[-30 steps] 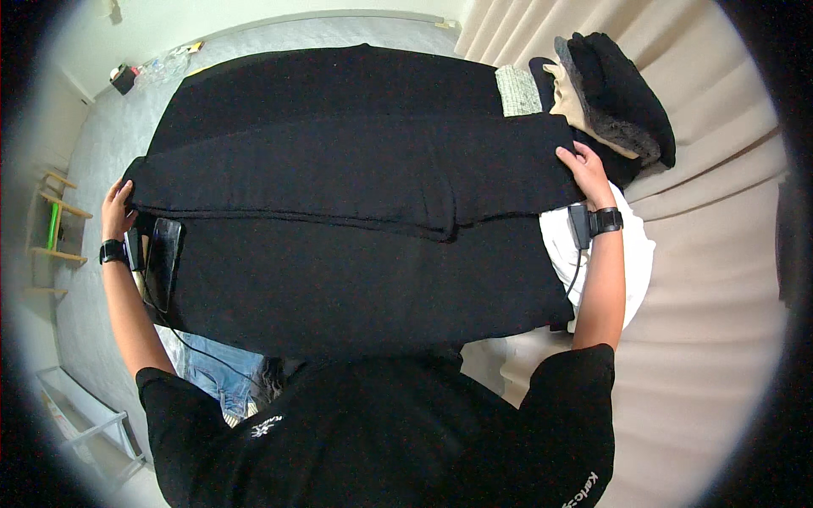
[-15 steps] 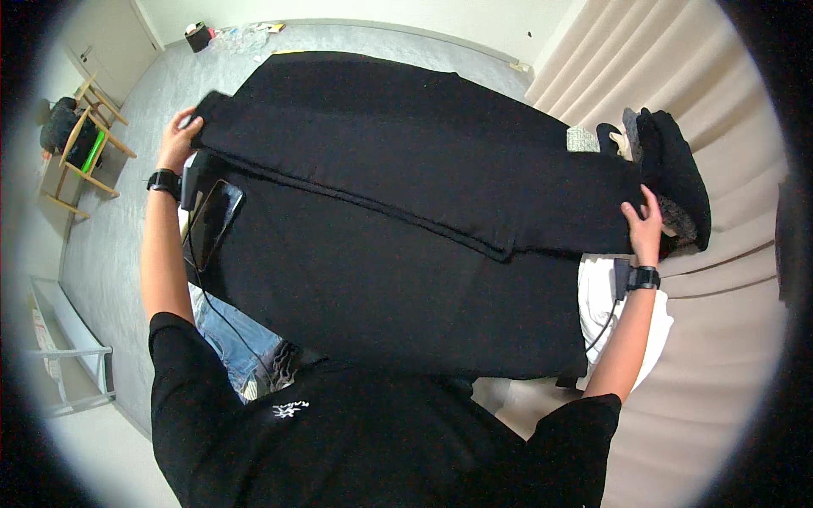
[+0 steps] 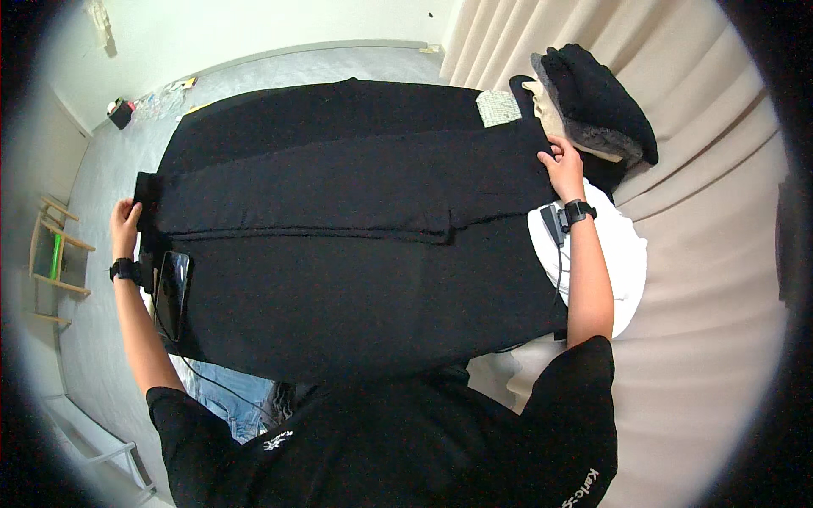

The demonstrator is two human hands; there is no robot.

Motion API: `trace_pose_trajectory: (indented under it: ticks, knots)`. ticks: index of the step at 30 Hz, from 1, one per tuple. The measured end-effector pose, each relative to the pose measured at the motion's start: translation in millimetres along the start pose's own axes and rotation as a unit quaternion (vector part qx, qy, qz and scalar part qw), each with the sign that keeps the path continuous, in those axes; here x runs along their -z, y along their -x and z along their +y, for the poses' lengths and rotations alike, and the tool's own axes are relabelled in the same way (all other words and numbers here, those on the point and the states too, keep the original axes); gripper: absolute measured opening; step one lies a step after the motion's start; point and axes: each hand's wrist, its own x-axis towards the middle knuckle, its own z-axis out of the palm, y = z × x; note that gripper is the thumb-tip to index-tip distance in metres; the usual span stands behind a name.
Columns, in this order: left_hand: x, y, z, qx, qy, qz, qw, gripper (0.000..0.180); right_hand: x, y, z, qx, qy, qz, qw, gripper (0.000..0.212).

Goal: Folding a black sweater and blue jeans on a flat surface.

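Both hands are pinching the ends of a large black fabric garment (image 3: 356, 254) spread over the bed: left hand (image 3: 125, 227), right hand (image 3: 564, 166). It looks mid-fold; squaring edges seems next.

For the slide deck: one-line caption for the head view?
Both hands, left hand and right hand, hold opposite ends of a folded black garment spread beside stacked clothes.

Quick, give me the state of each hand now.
Left hand: gripping the left end of the black garment.
Right hand: gripping the garment's right end.
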Motion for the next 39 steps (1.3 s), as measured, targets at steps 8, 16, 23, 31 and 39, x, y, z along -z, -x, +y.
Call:
trace_pose_trajectory:
  ticks: [8,16,23,31,39]
  knots:
    - [19.8,28.6,35.2,-0.004,0.203,-0.041,0.978,0.031,17.8,11.3,18.8,0.028,-0.169,0.066,0.983,0.030]
    - [60.4,72.1,-29.5,-0.073,0.141,0.080,0.984,0.027,59.8,58.3,23.1,0.051,-0.189,0.086,0.977,0.027]
    - [50.3,122.3,-43.1,-0.010,0.358,0.161,0.920,0.045,84.7,106.4,66.4,-0.001,-0.239,0.078,0.968,0.023]
    - [52.2,181.6,-14.7,0.073,0.421,-0.004,0.904,0.020,94.7,128.8,58.2,-0.020,-0.196,-0.031,0.980,0.019]
    - [49.1,222.5,46.0,0.139,0.185,-0.060,0.971,0.042,105.4,122.6,57.6,-0.103,-0.337,-0.065,0.934,0.027]
